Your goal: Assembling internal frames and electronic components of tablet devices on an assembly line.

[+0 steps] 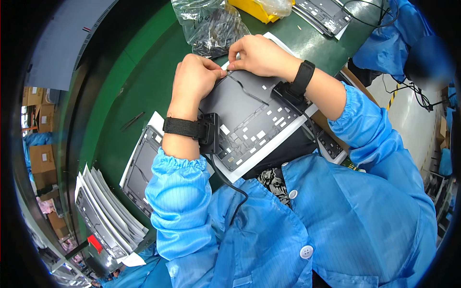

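A dark grey flat panel [218, 106], which looks like a laptop cover, lies on a white sheet [269, 148] in front of me. Small white pads dot its near part. A thin black cable [250, 95] runs across the panel up to my fingertips at its far edge. My left hand [191, 79] pinches the cable's far end, where a small shiny bit shows. Right beside it, my right hand [259, 55] is closed in a pinch at the same end. Fingers partly hide what lies between them.
A clear plastic bag [211, 26] of dark parts stands beyond the panel, near a yellow bin [259, 9]. More panels [324, 17] lie at the far right. Tweezers [132, 121] rest on the green table [108, 139]. Left of me are another panel [139, 165] and a sheet-layered stack [108, 211].
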`<state>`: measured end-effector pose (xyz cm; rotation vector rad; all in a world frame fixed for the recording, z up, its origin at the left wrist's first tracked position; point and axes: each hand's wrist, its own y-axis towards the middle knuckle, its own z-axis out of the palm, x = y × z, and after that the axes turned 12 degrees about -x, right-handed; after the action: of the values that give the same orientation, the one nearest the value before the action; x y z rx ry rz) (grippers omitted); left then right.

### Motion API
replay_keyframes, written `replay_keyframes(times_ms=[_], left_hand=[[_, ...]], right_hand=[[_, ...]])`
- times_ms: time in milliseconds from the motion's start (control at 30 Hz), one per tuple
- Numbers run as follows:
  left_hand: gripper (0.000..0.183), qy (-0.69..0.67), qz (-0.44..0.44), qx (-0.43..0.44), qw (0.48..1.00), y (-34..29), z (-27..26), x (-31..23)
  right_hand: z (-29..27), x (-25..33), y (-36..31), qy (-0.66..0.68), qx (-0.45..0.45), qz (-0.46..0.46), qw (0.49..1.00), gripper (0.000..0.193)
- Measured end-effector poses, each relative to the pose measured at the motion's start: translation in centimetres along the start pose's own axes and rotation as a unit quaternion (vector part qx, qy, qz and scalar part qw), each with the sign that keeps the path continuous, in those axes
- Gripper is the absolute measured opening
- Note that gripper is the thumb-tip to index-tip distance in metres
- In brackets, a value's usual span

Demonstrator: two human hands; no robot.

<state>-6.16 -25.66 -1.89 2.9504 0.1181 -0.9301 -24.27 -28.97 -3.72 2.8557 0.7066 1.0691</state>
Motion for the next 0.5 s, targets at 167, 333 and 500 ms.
replay_keyframes(times_ms=[167,333,500], left_hand=[[0.015,0.071,0.021,-0.004,0.997,-0.2,0.3,-0.6],[0.015,0.061,0.077,-0.016,0.995,-0.6,0.5,0.0],[0.016,0.024,0.094,-0.018,0.995,-1.4,-0.3,0.3]], right_hand=[[0.2,-0.5,0.1,-0.02,-0.013,-0.135,0.991,0.016],[0.4,-0.7,1.0,-0.036,0.003,-0.194,0.98,0.014],[0.3,-1.0,1.5,-0.007,0.038,-0.206,0.978,0.014]])
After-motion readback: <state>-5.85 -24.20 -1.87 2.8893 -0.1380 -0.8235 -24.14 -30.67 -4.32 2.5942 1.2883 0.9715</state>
